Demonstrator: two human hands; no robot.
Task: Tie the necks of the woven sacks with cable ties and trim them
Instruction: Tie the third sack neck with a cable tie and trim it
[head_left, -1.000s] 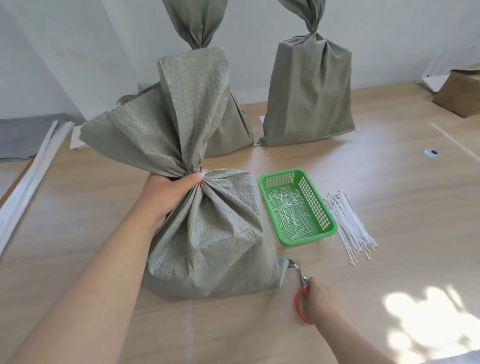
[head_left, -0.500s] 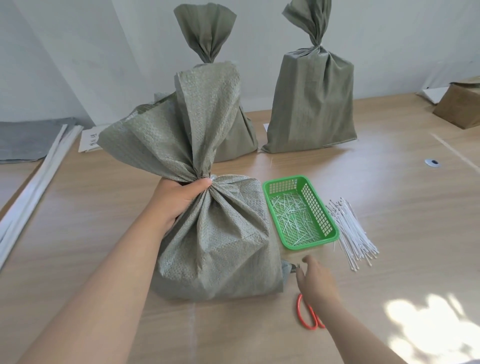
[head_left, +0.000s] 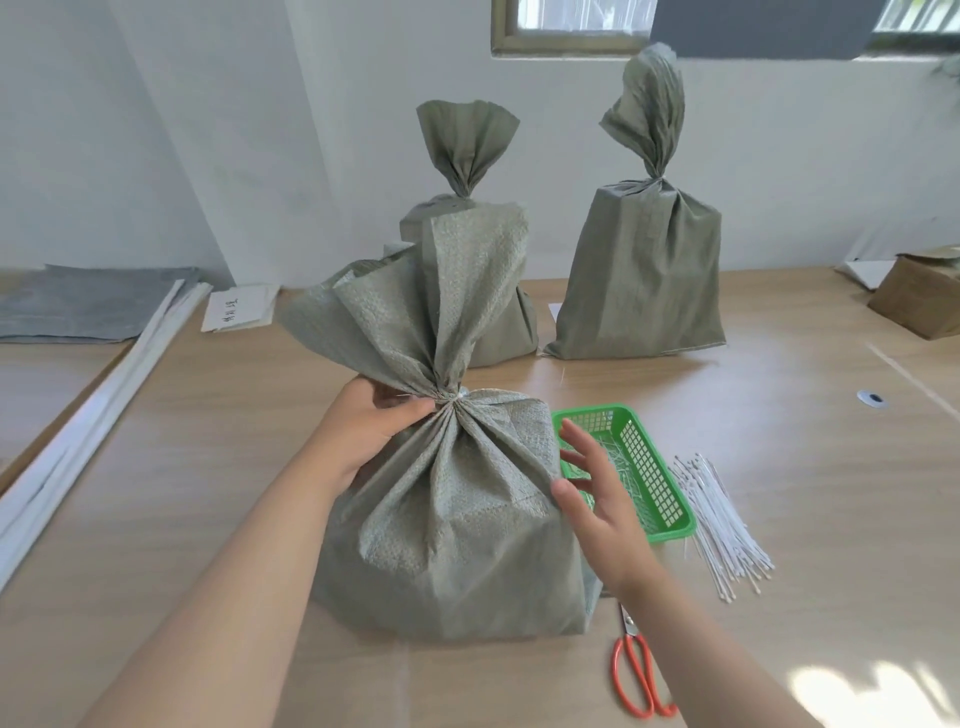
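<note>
At six o'clock the scissors (head_left: 640, 675) now lie released; my right hand (head_left: 605, 506), open and empty, rises beside the sack (head_left: 452, 530), whose neck my left hand (head_left: 371, 418) grips, trimming apparently finished.

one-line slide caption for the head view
Left hand grips the tied neck of the front sack; open right hand beside it, scissors on the table.

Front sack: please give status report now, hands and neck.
Left hand shut on front sack neck. Right hand open, against sack's side. Scissors lying on table. White tie visible at neck. Nothing in the way.
</note>
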